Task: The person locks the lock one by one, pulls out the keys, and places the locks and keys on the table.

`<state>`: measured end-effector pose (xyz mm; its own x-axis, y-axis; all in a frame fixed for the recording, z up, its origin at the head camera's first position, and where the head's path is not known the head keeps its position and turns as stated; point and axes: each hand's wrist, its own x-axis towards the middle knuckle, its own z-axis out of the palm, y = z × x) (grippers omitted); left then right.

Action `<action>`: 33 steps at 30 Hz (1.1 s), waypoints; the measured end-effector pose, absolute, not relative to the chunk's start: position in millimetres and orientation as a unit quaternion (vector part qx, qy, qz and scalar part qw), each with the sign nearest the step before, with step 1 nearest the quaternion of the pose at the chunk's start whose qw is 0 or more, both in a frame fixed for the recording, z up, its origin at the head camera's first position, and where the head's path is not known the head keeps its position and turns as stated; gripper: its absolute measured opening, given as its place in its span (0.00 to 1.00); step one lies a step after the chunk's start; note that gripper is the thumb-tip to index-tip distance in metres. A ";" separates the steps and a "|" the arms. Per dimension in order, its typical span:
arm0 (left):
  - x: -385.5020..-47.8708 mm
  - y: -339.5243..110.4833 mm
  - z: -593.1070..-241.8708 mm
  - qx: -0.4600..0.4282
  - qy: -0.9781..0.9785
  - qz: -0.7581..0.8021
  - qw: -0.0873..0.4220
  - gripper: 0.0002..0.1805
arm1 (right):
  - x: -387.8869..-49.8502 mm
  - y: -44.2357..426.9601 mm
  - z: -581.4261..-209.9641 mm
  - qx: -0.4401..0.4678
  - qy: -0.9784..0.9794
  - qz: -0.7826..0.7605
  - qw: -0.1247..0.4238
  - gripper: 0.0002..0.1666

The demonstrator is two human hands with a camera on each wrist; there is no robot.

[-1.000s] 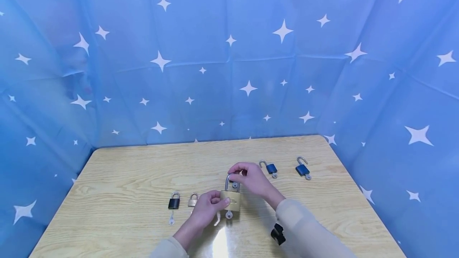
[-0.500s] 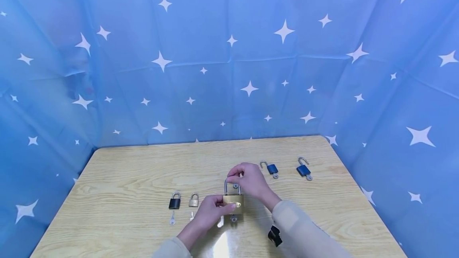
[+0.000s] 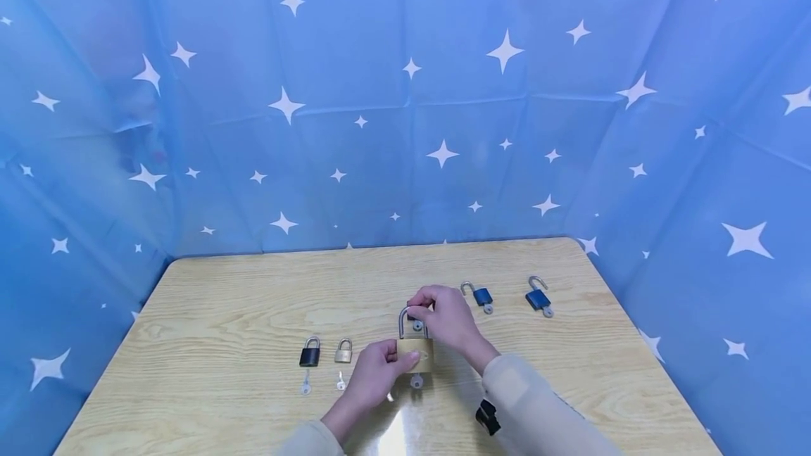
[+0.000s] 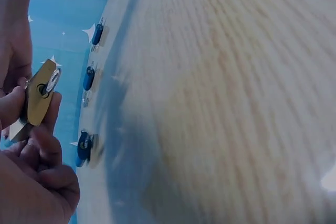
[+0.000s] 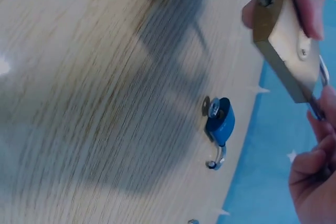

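Head view: takes in a blue star-printed curtain [image 3: 355,90] hung behind and around a wood-grain table [image 3: 222,322]. Reaches in from the near edge in pale sleeves [image 3: 538,400]. Grips with the left hand [image 3: 375,371], thumb across the front and fingers curled behind, the body of a large brass padlock [image 3: 418,345]; pinches the top of its shackle [image 3: 402,321] between thumb and fingers of the right hand [image 3: 448,319]. Holds the padlock above the table, shackle upward; cannot tell latched from unlatched. Shows beyond, to the right, two blue padlocks [image 3: 483,297] with shackles swung open, and a dark padlock [image 3: 411,315] mostly hidden behind the right hand. Shows left of the left hand a black padlock [image 3: 310,357] beside a small brass padlock [image 3: 343,356]. Finishes with keys: one key [image 3: 416,381] in the large padlock's underside, loose keys [image 3: 306,385] just below the left pair.
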<state>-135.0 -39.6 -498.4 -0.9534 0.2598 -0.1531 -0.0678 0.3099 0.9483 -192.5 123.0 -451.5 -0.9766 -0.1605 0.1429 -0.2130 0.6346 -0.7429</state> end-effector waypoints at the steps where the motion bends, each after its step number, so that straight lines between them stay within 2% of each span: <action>1: -134.5 -39.3 -499.1 0.058 0.797 0.584 0.139 0.21 | -191.9 122.5 -452.0 0.102 -0.903 0.415 0.034 0.06; 11: -129.8 -34.8 -501.6 0.032 0.760 0.633 0.143 0.17 | -187.3 115.1 -451.8 0.085 -0.904 0.418 0.038 0.07; 19: -127.6 -27.2 -505.7 0.010 0.724 0.680 0.120 0.22 | -186.8 111.2 -452.3 0.075 -0.911 0.403 0.036 0.05; 33: -129.7 -13.5 -499.4 -0.054 0.723 0.679 0.111 0.19 | -181.8 118.8 -466.4 0.081 -0.925 0.360 0.088 0.09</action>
